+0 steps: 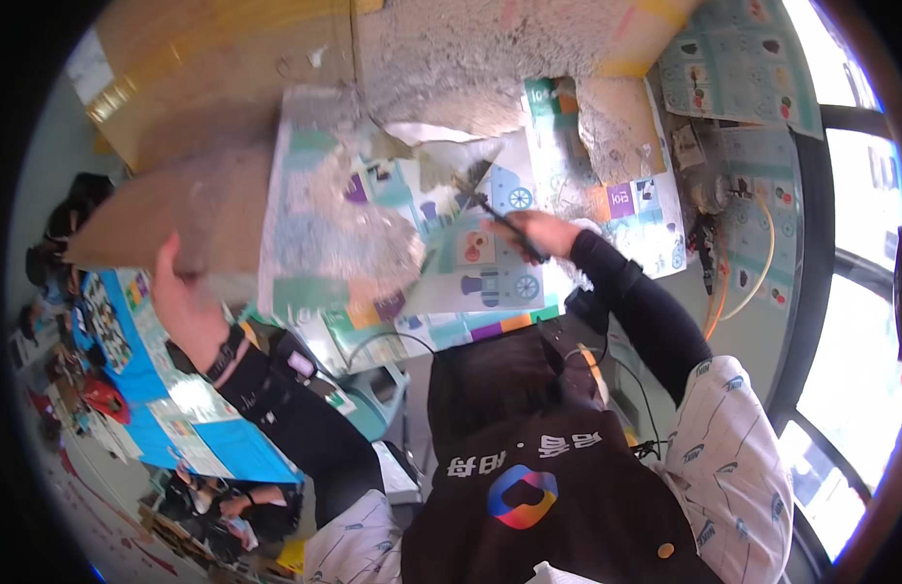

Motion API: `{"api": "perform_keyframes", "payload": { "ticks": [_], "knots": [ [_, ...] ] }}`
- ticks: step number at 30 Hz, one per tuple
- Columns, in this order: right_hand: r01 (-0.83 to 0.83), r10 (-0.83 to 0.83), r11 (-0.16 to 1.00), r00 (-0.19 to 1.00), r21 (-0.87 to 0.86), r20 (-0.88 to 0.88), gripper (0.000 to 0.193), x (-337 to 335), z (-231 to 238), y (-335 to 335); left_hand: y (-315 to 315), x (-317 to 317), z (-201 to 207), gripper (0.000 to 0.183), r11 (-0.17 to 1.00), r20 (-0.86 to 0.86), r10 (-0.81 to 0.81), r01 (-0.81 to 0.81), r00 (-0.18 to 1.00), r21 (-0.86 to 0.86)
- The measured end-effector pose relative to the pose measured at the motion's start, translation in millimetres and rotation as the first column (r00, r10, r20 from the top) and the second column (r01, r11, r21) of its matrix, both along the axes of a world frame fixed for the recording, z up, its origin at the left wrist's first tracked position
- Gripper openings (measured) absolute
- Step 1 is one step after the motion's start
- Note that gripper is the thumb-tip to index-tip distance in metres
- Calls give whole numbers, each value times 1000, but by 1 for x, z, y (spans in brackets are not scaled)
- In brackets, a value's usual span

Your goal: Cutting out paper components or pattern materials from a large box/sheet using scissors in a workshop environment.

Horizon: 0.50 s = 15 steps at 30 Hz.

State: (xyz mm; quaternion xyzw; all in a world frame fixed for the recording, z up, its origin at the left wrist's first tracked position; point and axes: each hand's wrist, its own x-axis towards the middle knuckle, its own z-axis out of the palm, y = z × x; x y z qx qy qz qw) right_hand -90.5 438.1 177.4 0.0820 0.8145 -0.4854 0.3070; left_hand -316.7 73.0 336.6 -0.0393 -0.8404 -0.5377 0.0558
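Note:
My right hand (540,237) is closed round a slim black-handled tool (509,226). Its small head points up and left over the printed sheets; blur hides what kind it is. Beneath it lie printed sheets (441,277) with blue, green and purple pictures, partly covered by grey dust (363,243). My left hand (190,310) is at the lower edge of a brown cardboard flap (193,209), with one finger stretched out and the others smeared. I see nothing held in it.
Dusty cardboard (451,49) rises along the far side. Hoses (767,253) and a window are at right. A teal stool (378,399) stands below the work surface. At left, people sit near a blue-covered table (154,370). A thin black cable (392,336) loops near the front edge.

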Motion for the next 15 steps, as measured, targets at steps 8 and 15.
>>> {"api": "perform_keyframes", "payload": {
  "ticks": [8, 15],
  "knots": [
    [447, -400, 696, 891, 562, -212, 50, 106, 54, -8, -3, 90, 8, 43, 761, 305, -40, -168, 952, 626],
    [469, -630, 452, 770, 759, -100, 50, 187, -39, 61, 25, 154, 47, 36, 682, 117, 50, -120, 992, 721]
  ]
}}
